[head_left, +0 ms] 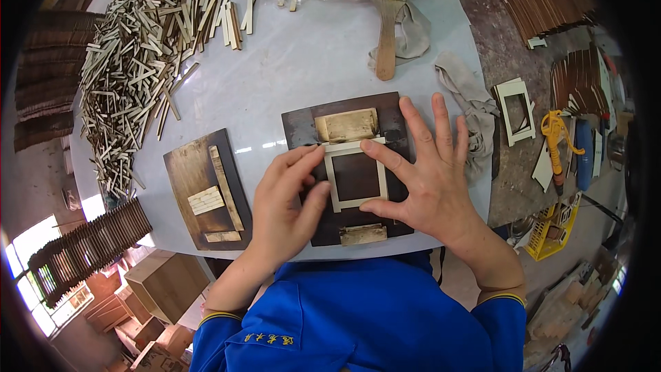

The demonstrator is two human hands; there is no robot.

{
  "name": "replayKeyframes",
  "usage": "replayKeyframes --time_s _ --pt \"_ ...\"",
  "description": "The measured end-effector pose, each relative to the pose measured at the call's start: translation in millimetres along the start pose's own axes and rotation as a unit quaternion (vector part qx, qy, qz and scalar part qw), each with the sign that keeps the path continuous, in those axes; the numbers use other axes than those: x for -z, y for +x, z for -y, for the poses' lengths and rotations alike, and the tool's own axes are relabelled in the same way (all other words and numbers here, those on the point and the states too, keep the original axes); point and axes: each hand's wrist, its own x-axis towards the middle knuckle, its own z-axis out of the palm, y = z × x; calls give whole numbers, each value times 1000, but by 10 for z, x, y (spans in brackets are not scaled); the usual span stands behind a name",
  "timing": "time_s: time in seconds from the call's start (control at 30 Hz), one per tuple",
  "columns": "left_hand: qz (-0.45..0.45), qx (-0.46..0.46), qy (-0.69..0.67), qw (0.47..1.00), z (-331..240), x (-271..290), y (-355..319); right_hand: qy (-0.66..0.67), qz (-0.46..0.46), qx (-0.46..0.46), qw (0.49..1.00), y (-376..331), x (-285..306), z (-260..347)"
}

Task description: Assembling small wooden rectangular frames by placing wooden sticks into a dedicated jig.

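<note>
Both hands, left hand (289, 196) and right hand (430, 176), fingers spread, pressed a pale square frame (356, 176) onto the dark board (392, 120) (squaring it, I judged); next called for steady, even pressure.

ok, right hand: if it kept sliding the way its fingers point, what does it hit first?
The right hand points up and to the left across the dark board. Its index finger already touches the pale square frame; past that, the light wooden block at the board's top edge likely comes first.

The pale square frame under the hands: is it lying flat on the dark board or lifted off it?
Lying flat. The pale square frame rests on the dark board, both hands' fingers pressing its sides.
</note>
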Motion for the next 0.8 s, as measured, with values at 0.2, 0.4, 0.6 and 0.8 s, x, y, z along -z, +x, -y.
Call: replayKeyframes --time_s 0.2,0.4,0.6,0.8 --pt "13 -98 346 933 -19 -196 -9 18 -1 10 1000 14 -3 -12" --pt "21 -118 380 917 12 -187 13 10 -4 32 999 22 18 -24" --pt "-7 -131 357 925 40 -207 -12 26 -18 38 999 3 5 -21" --pt "-30 -122 278 952 61 -165 -259 53 -24 76 995 -175 17 42"
